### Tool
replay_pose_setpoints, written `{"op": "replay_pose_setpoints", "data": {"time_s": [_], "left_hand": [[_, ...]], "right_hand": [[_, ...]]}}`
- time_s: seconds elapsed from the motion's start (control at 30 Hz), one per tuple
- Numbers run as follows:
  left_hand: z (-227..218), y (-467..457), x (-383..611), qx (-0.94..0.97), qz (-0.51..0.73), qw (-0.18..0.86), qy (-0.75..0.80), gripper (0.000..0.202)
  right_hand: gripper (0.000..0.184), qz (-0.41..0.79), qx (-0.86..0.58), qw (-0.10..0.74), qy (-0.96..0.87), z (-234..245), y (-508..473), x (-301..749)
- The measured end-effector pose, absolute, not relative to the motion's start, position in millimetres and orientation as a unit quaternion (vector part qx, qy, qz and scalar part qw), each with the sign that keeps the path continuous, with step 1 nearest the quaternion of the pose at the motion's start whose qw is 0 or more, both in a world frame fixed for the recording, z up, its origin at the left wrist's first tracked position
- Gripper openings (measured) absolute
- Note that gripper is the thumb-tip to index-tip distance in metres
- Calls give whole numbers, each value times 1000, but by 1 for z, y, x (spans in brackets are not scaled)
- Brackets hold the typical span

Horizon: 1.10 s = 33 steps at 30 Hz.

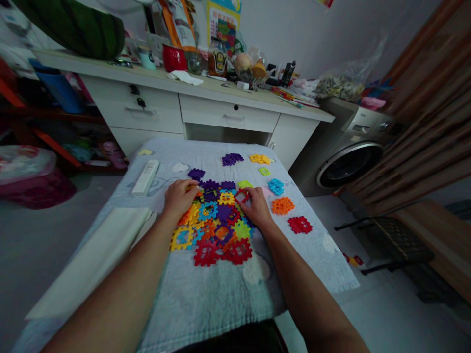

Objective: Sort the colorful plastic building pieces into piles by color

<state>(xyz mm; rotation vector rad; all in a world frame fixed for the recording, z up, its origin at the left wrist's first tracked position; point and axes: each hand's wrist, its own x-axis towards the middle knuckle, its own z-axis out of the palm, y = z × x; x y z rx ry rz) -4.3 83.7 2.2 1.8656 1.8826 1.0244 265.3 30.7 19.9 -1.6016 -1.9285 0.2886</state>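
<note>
Dim, cool, diffuse light; cloth [221,289] shaded at its near edge; tiles [223,213] fairly clear; far-left watermelon [81,29] and right curtain [415,113] stretched, soft.

A heap of plastic pieces [223,213] blocks any flat path between the left fingers [189,183] and right fingers [254,193]. Bare cloth on the counter [206,299] leaves passage nearside; coloured stacks [300,224] obstruct the right, a white box [145,177] the far left.
</note>
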Motion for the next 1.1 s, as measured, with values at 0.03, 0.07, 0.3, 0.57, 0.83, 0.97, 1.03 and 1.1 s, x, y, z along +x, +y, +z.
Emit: {"op": "replay_pose_setpoints", "data": {"time_s": [0.03, 0.07, 0.3, 0.57, 0.83, 0.97, 1.03, 1.1], "left_hand": [[2, 84, -4, 649, 356, 149, 655, 32], [2, 84, -4, 650, 356, 147, 655, 33], [2, 84, -4, 653, 357, 147, 652, 34], [1, 85, -4, 651, 361, 148, 651, 35], [2, 84, -4, 651, 354, 147, 655, 35], [2, 85, -4, 651, 354, 149, 654, 36], [1, 85, -4, 652, 357, 148, 653, 36], [1, 85, -4, 652, 358, 146, 652, 36]], "right_hand": [[44, 112, -606, 309, -725, 20, 30, 266], [45, 113, -607, 312, -722, 20, 30, 266], [49, 92, -613, 315, -718, 15, 29, 270], [49, 77, -622, 275, -729, 11, 31, 273], [46, 91, -635, 254, -724, 14, 31, 272], [46, 86, -639, 264, -718, 14, 29, 273], [45, 78, -639, 266, -717, 13, 28, 273], [43, 70, -639, 263, -720, 13, 28, 273]]}}
